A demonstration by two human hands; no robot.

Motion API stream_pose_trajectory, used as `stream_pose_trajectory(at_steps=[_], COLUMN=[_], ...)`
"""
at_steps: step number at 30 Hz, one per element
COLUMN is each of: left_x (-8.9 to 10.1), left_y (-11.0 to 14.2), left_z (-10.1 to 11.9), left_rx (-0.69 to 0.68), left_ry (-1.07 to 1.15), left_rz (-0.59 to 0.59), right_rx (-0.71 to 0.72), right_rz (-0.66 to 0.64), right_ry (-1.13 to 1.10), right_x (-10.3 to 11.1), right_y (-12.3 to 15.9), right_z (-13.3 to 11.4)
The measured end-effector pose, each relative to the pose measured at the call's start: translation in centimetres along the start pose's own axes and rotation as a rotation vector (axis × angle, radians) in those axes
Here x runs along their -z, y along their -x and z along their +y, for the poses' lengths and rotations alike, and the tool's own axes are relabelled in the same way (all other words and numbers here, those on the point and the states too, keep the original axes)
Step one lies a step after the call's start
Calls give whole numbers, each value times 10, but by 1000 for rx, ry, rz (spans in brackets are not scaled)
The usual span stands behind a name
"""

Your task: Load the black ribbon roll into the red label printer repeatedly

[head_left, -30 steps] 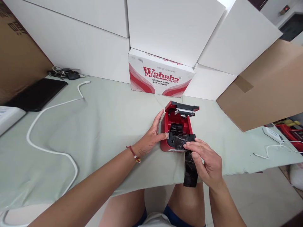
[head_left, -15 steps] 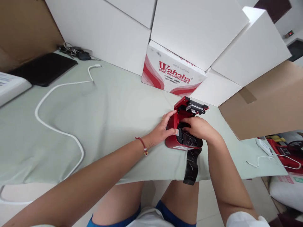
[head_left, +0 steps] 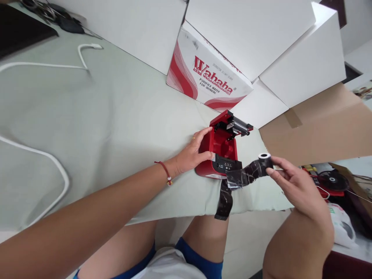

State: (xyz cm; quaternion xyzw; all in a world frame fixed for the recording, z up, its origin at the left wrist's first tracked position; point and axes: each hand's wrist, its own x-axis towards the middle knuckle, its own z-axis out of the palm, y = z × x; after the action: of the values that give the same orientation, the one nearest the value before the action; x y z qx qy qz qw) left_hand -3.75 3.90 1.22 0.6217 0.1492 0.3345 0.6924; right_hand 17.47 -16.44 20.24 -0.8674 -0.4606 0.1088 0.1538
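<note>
A small red label printer (head_left: pixel 220 142) stands on the cloth with its lid (head_left: pixel 236 124) raised, its red inner bay in sight. My left hand (head_left: pixel 190 155) grips the printer's left side, thumb on the front corner and fingers behind. To the right of the printer, my right hand (head_left: pixel 299 186) pinches a small roll of black marbled label paper (head_left: pixel 263 164) with a white core. A loose length of the paper trails from the roll to the printer's front. Another part of the black strip (head_left: pixel 224 203) hangs down over the table edge; whether the two join is unclear.
Behind the printer, a white and red water carton (head_left: pixel 213 73) and several white boxes (head_left: pixel 250 35) form a wall. A brown cardboard box (head_left: pixel 316 128) stands at the right. A white cable (head_left: pixel 55 161) and keys (head_left: pixel 66 23) lie to the left on the green tablecloth (head_left: pixel 139 116).
My right hand has come out of the printer's bay and moved right with the roll of label paper. My left hand stays on the printer. The view has shifted slightly.
</note>
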Motion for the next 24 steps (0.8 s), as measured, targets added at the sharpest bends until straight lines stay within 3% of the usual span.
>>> stream_pose_trajectory(at_steps=[2, 5, 9, 11, 14, 16, 19, 22, 24], left_x=[-1, -2, -1, 0, 1, 1, 2, 3, 3], left_y=[0, 0, 2, 4, 6, 8, 9, 10, 10], left_z=[-3, -2, 6, 9, 11, 12, 14, 17, 17], left_rx=[-11, -25, -13, -33, -64, -64, -45, -37, -45], left_ry=[-14, -35, -62, -80, -103, -106, -98, -89, -91], left_rz=[12, 40, 18, 19, 19, 17, 24, 19, 11], right_rx=[-100, -141, -86, -9, 244, 409, 518, 571, 609], right_rz=[-53, -94, -13, 77, 132, 25, -128, -152, -185], right_ry=[41, 169, 258, 217, 75, 11, -7, 19, 73], right_x=[-5, -28, -65, -78, -88, -91, -99, -106, -100], right_y=[-1, -11, -18, -13, -2, 1, -5, -17, -20], right_z=[34, 80, 109, 107, 91, 78, 65, 56, 51])
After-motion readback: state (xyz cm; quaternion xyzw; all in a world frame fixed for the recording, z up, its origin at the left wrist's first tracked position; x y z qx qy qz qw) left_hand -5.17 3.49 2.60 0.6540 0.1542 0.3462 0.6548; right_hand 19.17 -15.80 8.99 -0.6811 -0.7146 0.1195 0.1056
